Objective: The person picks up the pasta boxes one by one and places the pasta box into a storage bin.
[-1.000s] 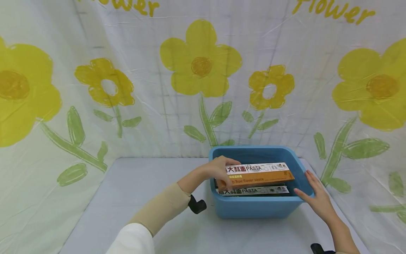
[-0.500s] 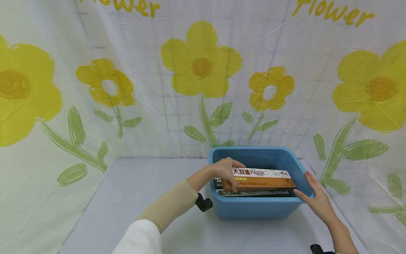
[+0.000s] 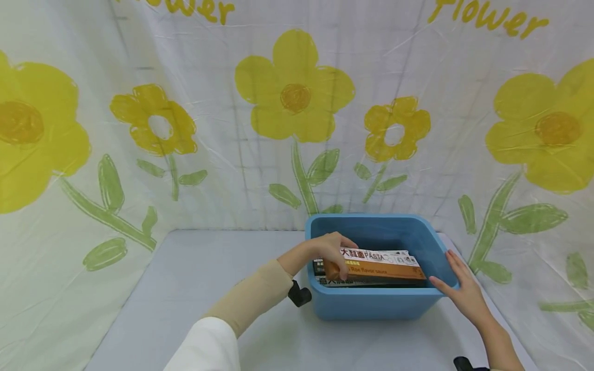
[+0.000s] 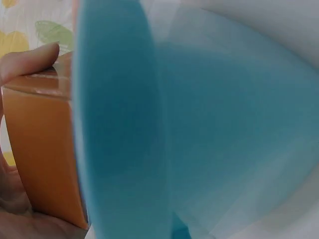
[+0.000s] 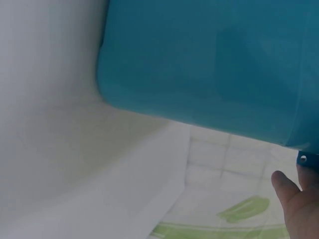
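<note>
In the head view a blue plastic bin (image 3: 371, 305) stands on the table. My left hand (image 3: 330, 252) reaches over its left side and grips the near-left end of an orange pasta box (image 3: 378, 269), thumb on one side and fingers on the other. The left wrist view shows the box's orange end (image 4: 45, 154) between thumb and fingers, partly behind the bin wall. Dark pasta boxes with white tops (image 3: 331, 282) lie beneath and beside it, mostly hidden. My right hand (image 3: 468, 293) holds the bin's front right corner, its thumb over the rim.
The bin stands at the right rear of a pale table (image 3: 223, 268), near its right edge. Behind hangs a white curtain (image 3: 223, 175) printed with yellow flowers. Black wrist cameras (image 3: 299, 294) sit on both wrists.
The orange pasta box has gone down deeper into the bin, over the dark box. My left hand has moved slightly right with it. My right hand has stayed on the bin's rim.
</note>
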The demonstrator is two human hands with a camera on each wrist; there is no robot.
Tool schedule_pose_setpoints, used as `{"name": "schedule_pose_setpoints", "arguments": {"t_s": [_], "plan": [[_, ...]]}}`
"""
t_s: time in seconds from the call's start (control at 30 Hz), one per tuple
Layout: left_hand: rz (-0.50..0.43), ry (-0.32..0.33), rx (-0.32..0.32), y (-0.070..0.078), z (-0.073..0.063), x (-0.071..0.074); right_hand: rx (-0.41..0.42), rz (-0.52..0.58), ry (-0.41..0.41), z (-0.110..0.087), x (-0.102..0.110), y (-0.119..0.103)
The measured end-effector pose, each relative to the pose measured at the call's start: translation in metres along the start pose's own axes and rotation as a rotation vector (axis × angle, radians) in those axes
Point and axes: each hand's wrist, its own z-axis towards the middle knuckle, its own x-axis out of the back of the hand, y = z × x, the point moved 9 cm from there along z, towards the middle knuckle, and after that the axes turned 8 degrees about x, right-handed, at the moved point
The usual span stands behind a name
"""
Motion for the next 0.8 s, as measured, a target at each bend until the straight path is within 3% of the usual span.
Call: {"name": "schedule_pose_setpoints", "arguments": {"t_s": [0.2,0.6,0.8], "plan": [[-0.026,-0.074,0.041,-0.004,0.004,-0.010,0.002,-0.002,0.005,0.000,0.000,0.001],[0.012,-0.111,0.061,-0.001,0.007,-0.017,0.047,-0.001,0.037,0.000,0.000,-0.003],[0.104,-0.125,0.053,-0.003,0.007,-0.021,0.049,0.008,0.035,0.000,0.001,-0.003]]}}
